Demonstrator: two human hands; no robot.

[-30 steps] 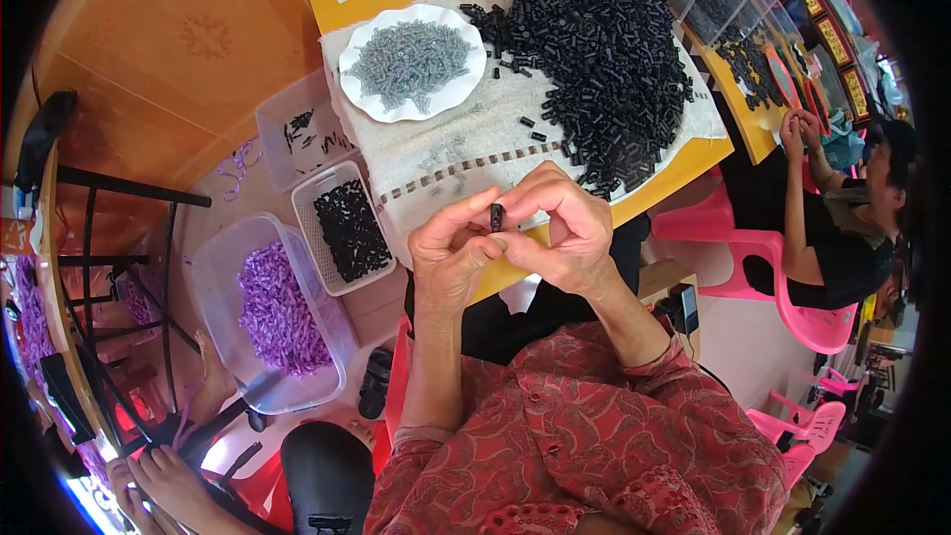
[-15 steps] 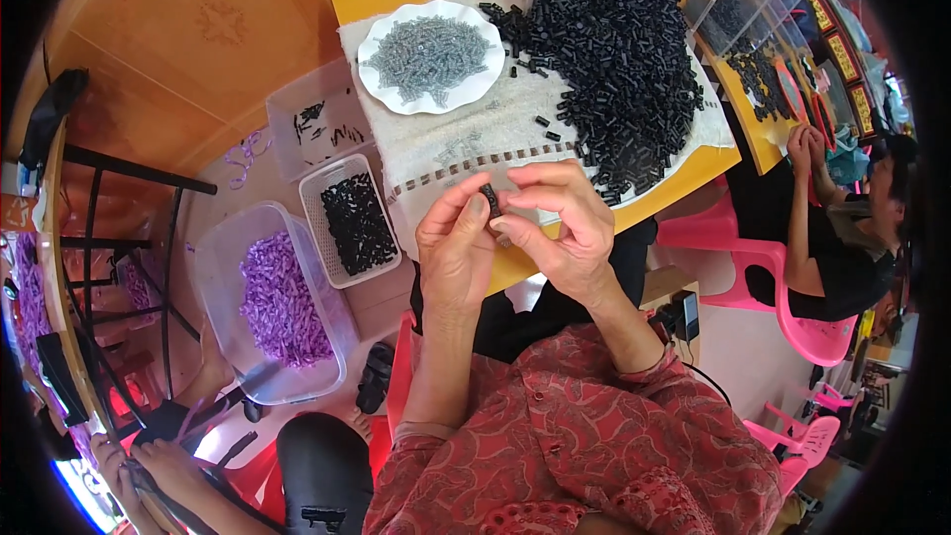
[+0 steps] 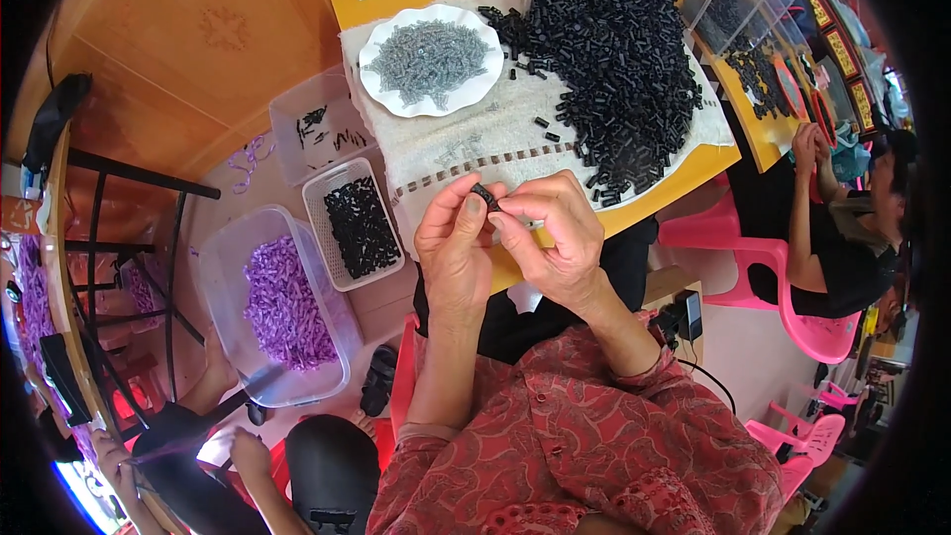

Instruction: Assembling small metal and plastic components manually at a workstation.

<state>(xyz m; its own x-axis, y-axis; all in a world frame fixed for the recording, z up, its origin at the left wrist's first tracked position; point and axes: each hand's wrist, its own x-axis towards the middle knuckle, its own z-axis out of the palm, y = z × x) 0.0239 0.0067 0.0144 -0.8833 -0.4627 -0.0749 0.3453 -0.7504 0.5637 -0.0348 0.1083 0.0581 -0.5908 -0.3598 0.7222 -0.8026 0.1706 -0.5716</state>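
Observation:
Just off the table's near edge, my left hand (image 3: 456, 253) pinches a small black ribbed plastic piece (image 3: 484, 197) between thumb and fingers. My right hand (image 3: 557, 238) is closed too, its thumb and forefinger tips pressed at the lower right end of that piece. Whether the right fingers hold a second tiny part is hidden. Beyond the hands, a white cloth (image 3: 416, 151) covers part of the yellow table. On it rest a large heap of short black tubular pieces (image 3: 614, 69) and a white scalloped plate (image 3: 374, 94) full of small clear pieces (image 3: 432, 61).
Left of the table stand a white basket (image 3: 317, 238) of black parts, a clear tub (image 3: 226, 302) of purple pieces and a shallow clear box (image 3: 287, 144). A co-worker sits on a pink chair (image 3: 703, 228) at right. Another person's hands (image 3: 248, 456) show lower left.
My right hand has shifted slightly left and its fingers have closed in on the black piece. The black piece has tilted. At lower left, the other person's hands have moved apart.

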